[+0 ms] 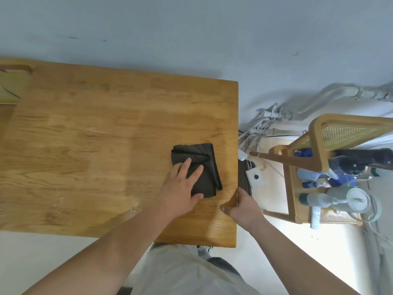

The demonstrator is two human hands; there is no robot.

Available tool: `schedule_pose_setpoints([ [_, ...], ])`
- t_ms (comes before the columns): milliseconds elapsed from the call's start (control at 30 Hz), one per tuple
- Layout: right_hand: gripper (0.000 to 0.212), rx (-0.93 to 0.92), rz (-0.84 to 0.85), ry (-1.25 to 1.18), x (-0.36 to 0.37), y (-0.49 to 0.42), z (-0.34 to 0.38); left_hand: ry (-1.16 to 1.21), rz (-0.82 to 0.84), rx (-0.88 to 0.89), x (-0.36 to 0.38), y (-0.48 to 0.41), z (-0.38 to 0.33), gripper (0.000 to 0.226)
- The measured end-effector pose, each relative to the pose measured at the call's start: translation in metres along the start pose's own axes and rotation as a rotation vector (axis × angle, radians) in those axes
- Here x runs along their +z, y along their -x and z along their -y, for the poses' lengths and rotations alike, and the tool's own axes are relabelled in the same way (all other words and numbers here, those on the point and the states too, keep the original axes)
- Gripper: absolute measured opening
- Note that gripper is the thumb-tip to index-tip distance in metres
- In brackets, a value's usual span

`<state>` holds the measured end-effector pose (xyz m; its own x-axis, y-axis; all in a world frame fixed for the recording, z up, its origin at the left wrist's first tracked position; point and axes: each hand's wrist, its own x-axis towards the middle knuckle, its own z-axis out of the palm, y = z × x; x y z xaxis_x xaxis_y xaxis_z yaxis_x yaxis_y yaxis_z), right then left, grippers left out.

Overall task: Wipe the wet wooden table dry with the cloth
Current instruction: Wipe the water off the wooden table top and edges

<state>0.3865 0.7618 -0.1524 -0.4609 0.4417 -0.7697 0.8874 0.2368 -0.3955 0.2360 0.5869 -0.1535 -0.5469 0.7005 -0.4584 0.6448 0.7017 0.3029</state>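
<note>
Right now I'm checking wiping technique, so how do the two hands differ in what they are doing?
The left hand lies flat on top of the folded dark cloth, fingers spread, while the right hand touches no cloth. The left hand sits on the wooden table surface, inward from the edge; the right hand grips the table's right edge, thumb on top. Both are bare and in contact with the table's right end.

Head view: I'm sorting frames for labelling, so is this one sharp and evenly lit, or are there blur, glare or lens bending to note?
Head view: soft overall, with motion smear on the table left of the cloth; a pale sheen crosses the wood mid-table; the floor by the right hand is blown out bright; the wide lens bows the table edges; the left hand reads clearly.
</note>
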Motion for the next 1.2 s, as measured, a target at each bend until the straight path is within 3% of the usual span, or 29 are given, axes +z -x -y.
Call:
schedule_pose_setpoints([
  [200, 0.017, -0.021, -0.104, -0.178, 0.020, 0.019, -0.022, 0.001, -0.052, -0.069, 0.010, -0.017, -0.025, 0.076],
  [400, 0.026, 0.150, -0.053, -0.353, 0.015, 0.033, -0.048, -0.153, 0.044, 0.291, 0.070, 0.063, -0.059, 0.059],
  [467, 0.024, 0.164, -0.035, -0.344, 0.012, 0.038, -0.053, -0.176, -0.002, 0.300, 0.068, 0.064, -0.041, 0.053],
  [533, 0.022, 0.123, -0.024, -0.331, 0.013, 0.042, -0.053, -0.147, -0.087, 0.151, 0.060, 0.060, -0.017, 0.050],
  [667, 0.024, 0.027, -0.032, -0.237, 0.024, 0.048, -0.046, 0.041, -0.292, -0.413, 0.063, 0.077, 0.032, 0.053],
  [733, 0.017, -0.018, -0.043, -0.163, 0.029, 0.052, -0.043, 0.092, -0.389, -0.593, 0.080, 0.093, 0.025, 0.051],
  [800, 0.014, -0.055, -0.054, -0.068, 0.033, 0.053, -0.042, 0.087, -0.422, -0.584, 0.102, 0.106, -0.005, 0.046],
  [933, 0.018, -0.083, -0.057, 0.052, 0.033, 0.051, -0.037, 0.047, -0.298, -0.114, 0.127, 0.121, -0.043, 0.046],
  [1000, 0.024, -0.077, -0.060, 0.076, 0.030, 0.050, -0.033, 0.037, -0.236, -0.019, 0.116, 0.124, -0.019, 0.046],
  [1067, 0.029, -0.051, -0.070, 0.063, 0.028, 0.048, -0.031, 0.035, -0.309, -0.150, 0.107, 0.129, 0.017, 0.044],
  [1200, 0.033, -0.068, -0.083, -0.007, 0.030, 0.050, -0.031, 0.218, -0.500, -0.716, 0.102, 0.143, 0.068, 0.047],
])
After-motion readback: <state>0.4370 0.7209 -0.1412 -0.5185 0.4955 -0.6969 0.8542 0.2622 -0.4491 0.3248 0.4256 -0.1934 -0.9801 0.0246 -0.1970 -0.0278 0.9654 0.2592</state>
